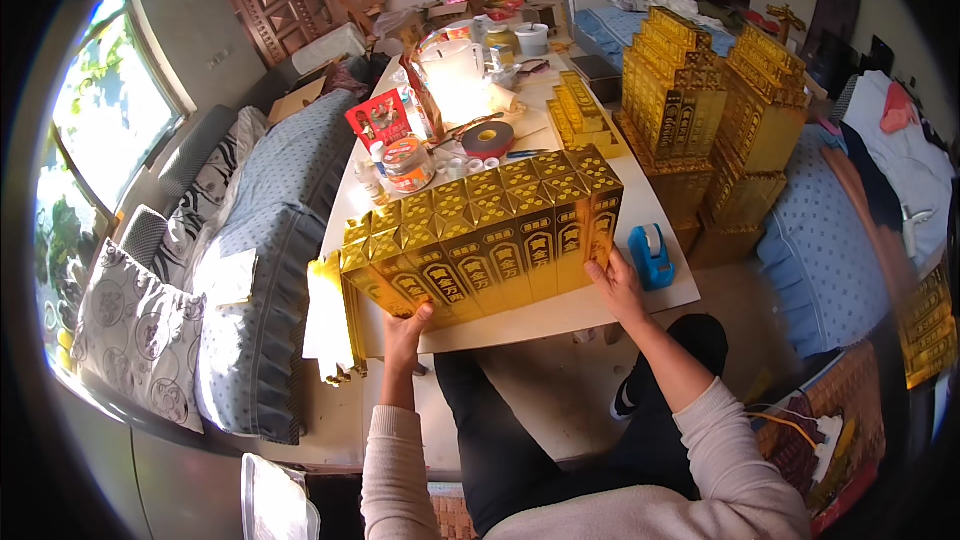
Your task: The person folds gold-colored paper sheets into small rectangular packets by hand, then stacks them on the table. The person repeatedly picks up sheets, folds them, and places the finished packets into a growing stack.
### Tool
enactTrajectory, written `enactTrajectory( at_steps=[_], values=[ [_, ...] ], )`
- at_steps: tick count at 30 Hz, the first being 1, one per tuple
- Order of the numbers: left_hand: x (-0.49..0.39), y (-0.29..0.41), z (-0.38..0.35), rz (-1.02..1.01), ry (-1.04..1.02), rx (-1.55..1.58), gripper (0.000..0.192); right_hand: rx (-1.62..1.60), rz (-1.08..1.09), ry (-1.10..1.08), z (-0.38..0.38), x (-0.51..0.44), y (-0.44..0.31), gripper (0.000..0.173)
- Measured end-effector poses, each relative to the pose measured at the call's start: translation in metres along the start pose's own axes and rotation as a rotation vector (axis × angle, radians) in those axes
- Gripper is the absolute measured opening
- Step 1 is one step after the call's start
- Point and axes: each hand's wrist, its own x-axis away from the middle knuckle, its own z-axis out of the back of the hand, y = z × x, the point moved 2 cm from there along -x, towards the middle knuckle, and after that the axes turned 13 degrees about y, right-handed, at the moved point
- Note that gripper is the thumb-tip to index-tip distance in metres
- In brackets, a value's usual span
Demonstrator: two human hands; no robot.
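Observation:
A long block of gold printed paper boxes (487, 240), set side by side in two rows, is at the near end of the white table. My left hand (406, 326) grips its lower left part, thumb on the front face. At the lower right end, my right hand (619, 286) holds it, with the thumb in front. The fingers of both hands are partly hidden. A stack of flat gold sheets (334, 315) lies just left of the block. Right of my right hand stands a blue tape dispenser (651, 256).
Behind the block are a black tape roll (487, 139), a plastic jar (408, 165), a red packet (379, 120) and smaller gold stacks (581, 116). Tall stepped gold stacks (671, 90) stand right of the table. A blue-covered sofa (262, 202) runs along the left. A power strip (827, 446) lies lower right.

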Motion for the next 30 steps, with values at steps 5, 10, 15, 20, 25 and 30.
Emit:
enactTrajectory(
  at_steps=[5,10,15,20,25,30],
  values=[
    [-0.001,0.011,-0.003,0.02,-0.004,-0.046,0.059,0.1,0.106,0.07,0.005,0.0,-0.011,0.049],
    [-0.009,0.044,-0.01,0.184,0.037,-0.126,0.049,0.421,0.196,0.026,0.014,-0.008,-0.068,0.048],
    [-0.037,0.01,0.006,0.491,-0.095,-0.391,0.066,0.766,-0.214,-0.27,0.016,-0.034,-0.057,0.087],
    [-0.054,-0.03,0.022,0.594,-0.072,-0.375,0.076,0.771,-0.36,-0.371,0.009,-0.046,-0.057,0.109],
    [-0.057,-0.019,0.001,0.618,-0.085,-0.2,0.07,0.827,-0.392,-0.324,0.008,-0.047,-0.058,0.111],
    [-0.071,-0.029,0.005,0.69,-0.101,-0.14,0.056,0.77,-0.428,-0.305,0.0,-0.049,-0.056,0.111]
  ],
)
